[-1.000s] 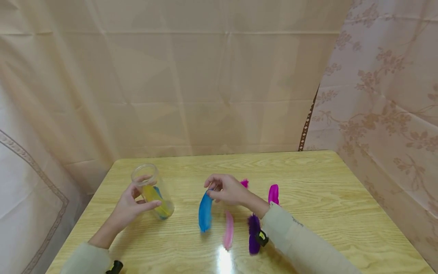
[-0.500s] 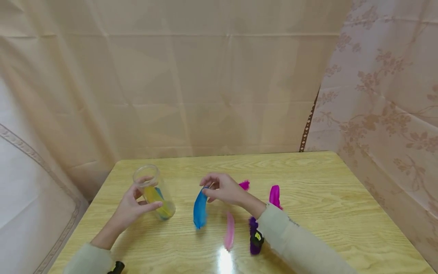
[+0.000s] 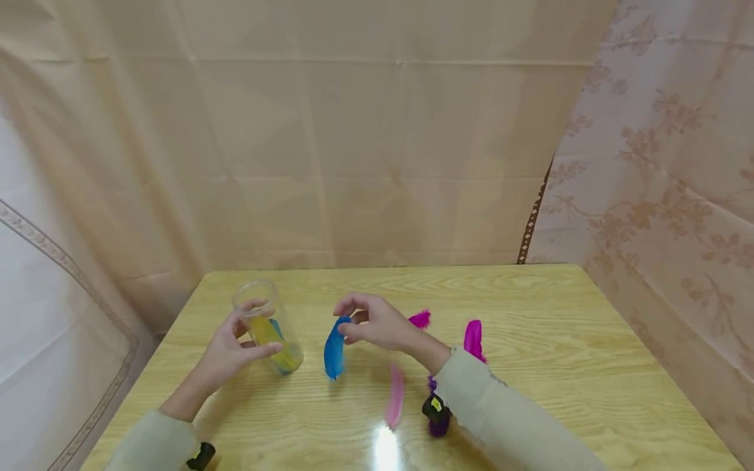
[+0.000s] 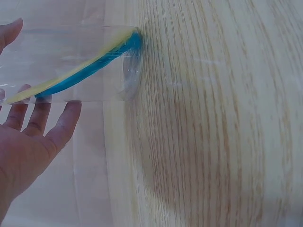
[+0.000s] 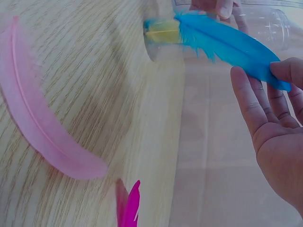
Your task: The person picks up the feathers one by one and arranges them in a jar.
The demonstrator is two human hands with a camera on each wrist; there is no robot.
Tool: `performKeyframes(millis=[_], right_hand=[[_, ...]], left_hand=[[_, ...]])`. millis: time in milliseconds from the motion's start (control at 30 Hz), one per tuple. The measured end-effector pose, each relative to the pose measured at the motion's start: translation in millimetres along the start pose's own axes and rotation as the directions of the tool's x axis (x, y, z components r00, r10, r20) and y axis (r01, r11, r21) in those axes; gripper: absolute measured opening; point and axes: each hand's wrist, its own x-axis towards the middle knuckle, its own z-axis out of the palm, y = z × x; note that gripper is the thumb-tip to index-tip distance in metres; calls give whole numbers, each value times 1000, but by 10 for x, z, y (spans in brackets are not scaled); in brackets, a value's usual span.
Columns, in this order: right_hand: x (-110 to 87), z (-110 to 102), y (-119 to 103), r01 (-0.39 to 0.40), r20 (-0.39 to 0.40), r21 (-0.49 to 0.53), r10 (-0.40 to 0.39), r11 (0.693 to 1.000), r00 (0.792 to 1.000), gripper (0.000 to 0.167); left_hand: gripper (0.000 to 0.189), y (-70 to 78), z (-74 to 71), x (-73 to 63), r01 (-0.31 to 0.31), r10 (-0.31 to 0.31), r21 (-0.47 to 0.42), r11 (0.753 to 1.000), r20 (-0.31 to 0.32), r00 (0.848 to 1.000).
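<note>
Head view: two bare hands in pale sleeves reach over a wood-grain table (image 3: 559,314). The left hand (image 3: 230,353), left of centre, grips a clear jar (image 3: 288,340), thumb on one side and fingers on the other. The jar's open mouth points to the upper left; inside, a yellow feather (image 3: 265,330) and a smaller-looking strip of blue feather (image 4: 87,71) lie slantwise together. Near the centre, apart from the left hand, the right hand (image 3: 377,324) pinches a bright blue feather (image 3: 334,350) by its upper end, so it hangs just right of the jar, outside it. On the table at lower centre lies a pale pink feather (image 3: 395,396); right of it, a purple feather (image 3: 438,428) is partly hidden by a black wrist device (image 3: 436,409). Two magenta feathers (image 3: 473,339) show beyond the right forearm. Beige cloth (image 3: 353,131) fills the upper frame.
</note>
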Motion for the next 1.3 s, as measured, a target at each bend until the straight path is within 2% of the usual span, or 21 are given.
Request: performKeyframes(millis=[333,533,767,1100,1300], right_hand=[[46,6,-20,14,-15,-17,-14,1000,1000,22],[99,29,-84,19,-19,7,-19,1000,1000,21],[120,54,-126,8,-22,39,-7,999,1000,21],[129,48,-193,10,-42,38,-8,999,999,28],[191,20,-295,39,-35,20,-38,999,999,27]], left_hand=[[80,-8,9,15,4,-4,11,1000,-4,1000],[80,-7,13,17,31,-30,64,998,-15,999],[81,23,12,10,40,-39,64,997,-13,999],[80,8,0,21,33,-32,68,997,-12,999],[80,-10,5,29,29,-29,79,996,-8,1000]])
